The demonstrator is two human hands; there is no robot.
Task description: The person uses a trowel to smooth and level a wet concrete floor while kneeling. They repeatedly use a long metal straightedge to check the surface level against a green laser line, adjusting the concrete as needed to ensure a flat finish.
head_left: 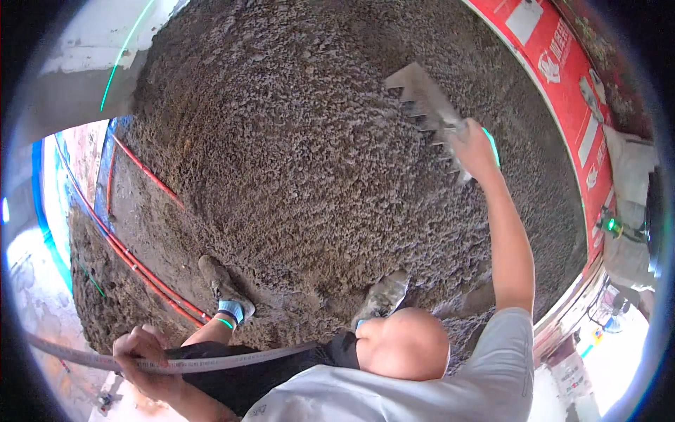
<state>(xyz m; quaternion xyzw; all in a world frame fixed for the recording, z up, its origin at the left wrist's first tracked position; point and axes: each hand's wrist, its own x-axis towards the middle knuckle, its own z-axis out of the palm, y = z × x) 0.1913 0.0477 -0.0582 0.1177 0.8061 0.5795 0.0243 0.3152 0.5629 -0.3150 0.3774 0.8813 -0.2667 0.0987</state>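
Observation:
My right hand [474, 149] is closed round the handle of a toothed trowel [430, 98], a flat grey metal blade with a row of pointed teeth along one edge. The blade lies on or just over the rough, damp grey-brown mortar [302, 141], its teeth toward the left. At the lower left, the fingers of my left hand [144, 359] wrap round a long grey bar [232, 362] with small printed marks, which crosses my lap. Whether the bar is rigid or bendable cannot be told, since the picture curves it.
My shoes, the left [221, 281] and the right [385, 294], stand on the mortar. Red pipes [151, 278] run along the left. A red printed board [562, 77] edges the right side, beside a device with a green light [614, 226]. A grey-white wall [84, 77] rises upper left.

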